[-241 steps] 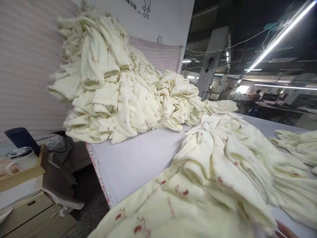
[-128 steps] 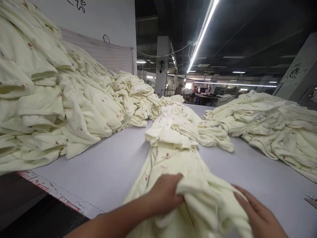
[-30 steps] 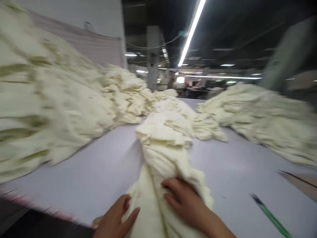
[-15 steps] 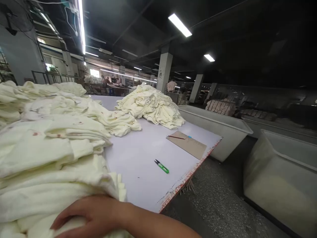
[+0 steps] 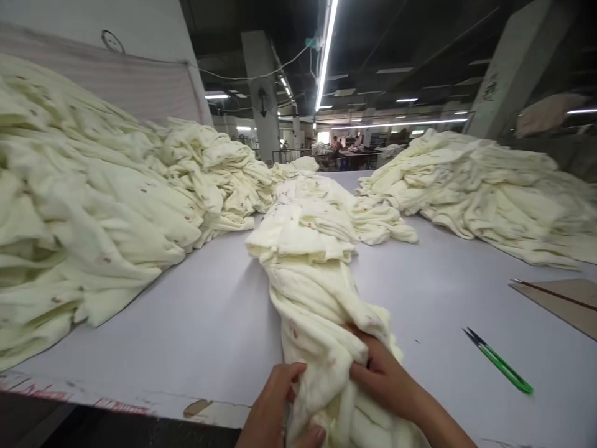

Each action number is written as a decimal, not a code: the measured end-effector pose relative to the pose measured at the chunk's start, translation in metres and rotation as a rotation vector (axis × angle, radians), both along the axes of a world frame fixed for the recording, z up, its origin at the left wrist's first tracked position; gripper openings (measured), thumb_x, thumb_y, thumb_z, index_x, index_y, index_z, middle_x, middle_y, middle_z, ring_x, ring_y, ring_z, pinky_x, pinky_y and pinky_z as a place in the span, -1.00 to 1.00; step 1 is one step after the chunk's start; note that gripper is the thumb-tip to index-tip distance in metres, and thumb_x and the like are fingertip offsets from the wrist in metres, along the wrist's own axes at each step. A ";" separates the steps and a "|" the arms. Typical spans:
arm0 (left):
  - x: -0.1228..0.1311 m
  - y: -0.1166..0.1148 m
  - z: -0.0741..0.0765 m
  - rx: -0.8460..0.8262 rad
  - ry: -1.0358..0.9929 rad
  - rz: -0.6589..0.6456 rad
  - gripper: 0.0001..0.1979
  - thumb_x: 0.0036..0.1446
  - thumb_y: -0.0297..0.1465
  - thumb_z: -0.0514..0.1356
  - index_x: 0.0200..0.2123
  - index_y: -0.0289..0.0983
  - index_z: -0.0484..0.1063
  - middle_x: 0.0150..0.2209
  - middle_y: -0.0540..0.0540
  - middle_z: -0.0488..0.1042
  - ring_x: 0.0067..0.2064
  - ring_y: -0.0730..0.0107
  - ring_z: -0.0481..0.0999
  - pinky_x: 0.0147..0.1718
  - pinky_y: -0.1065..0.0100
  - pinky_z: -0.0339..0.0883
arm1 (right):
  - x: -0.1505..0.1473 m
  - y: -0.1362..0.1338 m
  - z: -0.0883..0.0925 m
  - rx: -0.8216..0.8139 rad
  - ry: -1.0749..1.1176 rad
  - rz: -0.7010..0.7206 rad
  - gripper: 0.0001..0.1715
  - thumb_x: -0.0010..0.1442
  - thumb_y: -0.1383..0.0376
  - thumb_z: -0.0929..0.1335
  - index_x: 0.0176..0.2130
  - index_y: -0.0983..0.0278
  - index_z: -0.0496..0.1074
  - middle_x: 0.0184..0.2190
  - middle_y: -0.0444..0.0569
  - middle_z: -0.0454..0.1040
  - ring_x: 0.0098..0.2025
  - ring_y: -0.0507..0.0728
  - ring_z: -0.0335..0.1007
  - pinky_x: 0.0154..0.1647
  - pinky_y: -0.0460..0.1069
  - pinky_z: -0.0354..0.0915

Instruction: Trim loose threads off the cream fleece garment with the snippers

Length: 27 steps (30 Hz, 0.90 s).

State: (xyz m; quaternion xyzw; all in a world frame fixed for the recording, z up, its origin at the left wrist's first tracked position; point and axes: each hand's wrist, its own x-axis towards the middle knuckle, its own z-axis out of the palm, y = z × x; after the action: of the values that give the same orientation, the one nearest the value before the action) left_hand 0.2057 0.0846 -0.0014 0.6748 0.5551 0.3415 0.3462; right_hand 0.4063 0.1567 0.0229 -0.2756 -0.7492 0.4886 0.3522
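A cream fleece garment (image 5: 317,311) with small red prints lies bunched at the near edge of the white table (image 5: 200,336). My left hand (image 5: 273,407) grips its lower fold from the left. On its right side my right hand (image 5: 382,376) pinches the fabric. Behind it a row of folded cream garments (image 5: 308,224) runs away down the middle of the table.
A tall heap of the same garments (image 5: 93,205) fills the left side, another heap (image 5: 485,186) the far right. Green thread snips (image 5: 499,362) and a brown card (image 5: 559,297) with a pencil lie at right. People work at tables far back.
Half a second ago the view was turned right toward the bins with one hand flat on the pile; now it faces the table's length and both hands grip the garment.
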 end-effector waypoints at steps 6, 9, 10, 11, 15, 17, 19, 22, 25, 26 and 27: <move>0.010 0.004 0.005 -0.042 0.007 -0.029 -0.67 -0.05 -0.41 0.09 -0.15 -0.26 0.24 -0.29 -0.07 0.30 -0.29 0.33 0.30 -0.30 0.39 0.20 | 0.007 0.002 -0.023 -0.059 -0.093 -0.080 -0.44 0.07 0.40 0.25 0.08 0.20 0.22 0.09 -0.03 0.26 0.12 0.15 0.12 0.09 0.04 0.10; 0.013 0.008 0.004 -0.034 0.096 -0.004 -0.61 -0.19 -0.54 0.06 -0.18 -0.27 0.25 -0.28 -0.07 0.30 -0.29 0.33 0.30 -0.30 0.39 0.18 | 0.011 0.005 -0.039 -0.055 -0.148 -0.136 -0.42 0.05 0.36 0.26 0.09 0.27 0.21 0.11 0.08 0.23 0.16 0.22 0.05 0.15 0.15 0.00; 0.013 0.009 0.003 -0.049 0.106 0.039 -0.60 -0.21 -0.55 0.04 -0.18 -0.27 0.25 -0.28 -0.07 0.32 -0.30 0.33 0.31 -0.31 0.38 0.18 | 0.012 0.006 -0.042 -0.048 -0.162 -0.148 -0.42 0.05 0.34 0.26 0.09 0.29 0.20 0.11 0.10 0.22 0.17 0.24 0.04 0.14 0.18 0.00; 0.011 0.011 0.002 -0.071 0.080 0.091 -0.61 -0.21 -0.55 0.03 -0.20 -0.26 0.26 -0.31 -0.05 0.34 -0.31 0.32 0.31 -0.31 0.38 0.18 | 0.012 0.006 -0.043 -0.033 -0.172 -0.154 -0.43 0.06 0.33 0.25 0.09 0.28 0.21 0.11 0.11 0.22 0.17 0.25 0.04 0.13 0.19 0.02; -0.003 0.014 0.013 -0.098 -0.404 0.263 -0.79 -0.14 -0.49 0.03 -0.34 -0.26 0.28 -0.43 0.02 0.37 -0.35 0.34 0.33 -0.37 0.43 0.18 | 0.008 -0.001 -0.025 0.115 -0.199 -0.107 -0.45 -0.03 0.40 0.27 0.01 0.20 0.31 0.05 0.03 0.28 0.11 0.25 0.13 0.10 0.13 0.10; -0.009 0.015 0.028 -0.019 -0.596 0.272 -0.85 -0.07 -0.42 0.08 -0.33 -0.25 0.28 -0.44 0.03 0.35 -0.37 0.37 0.31 -0.40 0.46 0.17 | 0.002 -0.007 -0.010 0.211 -0.223 -0.063 -0.47 -0.11 0.46 0.28 -0.10 0.17 0.39 -0.06 -0.03 0.36 0.04 0.23 0.20 0.07 0.08 0.14; -0.008 0.017 0.039 0.029 -0.626 0.193 -0.83 -0.03 -0.36 0.14 -0.32 -0.26 0.30 -0.43 0.02 0.34 -0.38 0.39 0.29 -0.39 0.47 0.16 | -0.004 -0.012 -0.001 0.299 -0.256 -0.032 -0.56 -0.13 0.47 0.30 -0.21 0.17 0.42 -0.17 -0.06 0.40 -0.03 0.20 0.27 0.02 0.04 0.19; 0.008 0.025 0.036 -0.026 -0.599 -0.011 -0.85 0.01 -0.33 0.13 -0.36 -0.30 0.32 -0.44 -0.01 0.32 -0.37 0.40 0.26 -0.34 0.43 0.17 | -0.009 -0.017 -0.004 0.417 -0.230 -0.091 -0.56 -0.05 0.29 0.36 -0.10 0.18 0.38 -0.12 -0.03 0.41 -0.02 0.24 0.28 0.02 0.06 0.20; 0.029 0.036 0.022 -0.046 -0.651 -0.046 -0.81 0.04 -0.28 0.13 -0.36 -0.29 0.29 -0.47 0.01 0.27 -0.40 0.44 0.21 -0.36 0.44 0.15 | 0.004 -0.019 -0.020 0.554 -0.123 -0.188 -0.56 0.03 0.15 0.35 -0.05 0.14 0.36 -0.12 0.00 0.44 -0.04 0.26 0.31 -0.04 0.11 0.23; 0.035 0.039 0.018 -0.042 -0.670 -0.029 -0.80 0.04 -0.26 0.13 -0.36 -0.28 0.28 -0.46 0.02 0.26 -0.40 0.44 0.21 -0.37 0.45 0.15 | 0.013 -0.019 -0.025 0.586 -0.081 -0.257 -0.68 0.08 0.16 0.31 -0.13 0.12 0.39 -0.18 -0.02 0.46 -0.08 0.23 0.33 -0.07 0.10 0.25; 0.039 0.042 0.016 -0.042 -0.676 -0.016 -0.78 0.03 -0.24 0.13 -0.35 -0.28 0.28 -0.45 0.02 0.26 -0.39 0.44 0.22 -0.37 0.45 0.14 | 0.027 -0.018 -0.030 0.589 -0.049 -0.362 -0.80 0.14 0.18 0.26 -0.22 0.11 0.40 -0.23 -0.04 0.47 -0.12 0.21 0.34 -0.10 0.09 0.28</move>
State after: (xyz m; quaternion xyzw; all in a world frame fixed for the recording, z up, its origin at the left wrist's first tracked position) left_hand 0.2443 0.1266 0.0146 0.5207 0.4105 0.5316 0.5270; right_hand 0.4330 0.1384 -0.0069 -0.3021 -0.8054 0.1741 0.4794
